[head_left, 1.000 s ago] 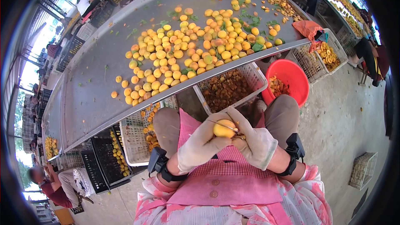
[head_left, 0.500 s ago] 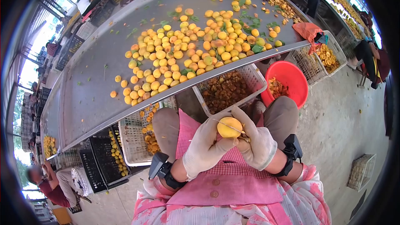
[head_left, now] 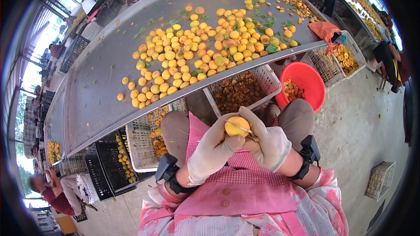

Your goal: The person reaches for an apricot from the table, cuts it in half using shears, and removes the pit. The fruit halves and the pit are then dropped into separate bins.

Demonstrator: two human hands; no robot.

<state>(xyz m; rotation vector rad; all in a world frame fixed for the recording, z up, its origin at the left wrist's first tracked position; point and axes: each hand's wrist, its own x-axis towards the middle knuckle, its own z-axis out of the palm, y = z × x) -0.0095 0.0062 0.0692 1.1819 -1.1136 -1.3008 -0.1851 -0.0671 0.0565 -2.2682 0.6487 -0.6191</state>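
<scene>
Two gloved hands meet over a pink checked apron [head_left: 236, 183], at lap height. One apricot [head_left: 236, 126] sits between them. The left hand [head_left: 210, 148] is curled shut around its underside; the right hand [head_left: 269, 142] is closed against its far side, pinching one thin knife [head_left: 245, 131] across the fruit. The knife handle is hidden inside the glove. Beyond the knees: two white crates, one of brown pits [head_left: 238, 91], one part-hidden under the table edge holding cut fruit [head_left: 144, 140]; one red basin [head_left: 306, 81], contents partly cut off by its rim; one black crate [head_left: 111, 166]. On the grey table [head_left: 100, 91], a loose pile of apricots [head_left: 197, 57], far too many to count, with scattered leaves.
</scene>
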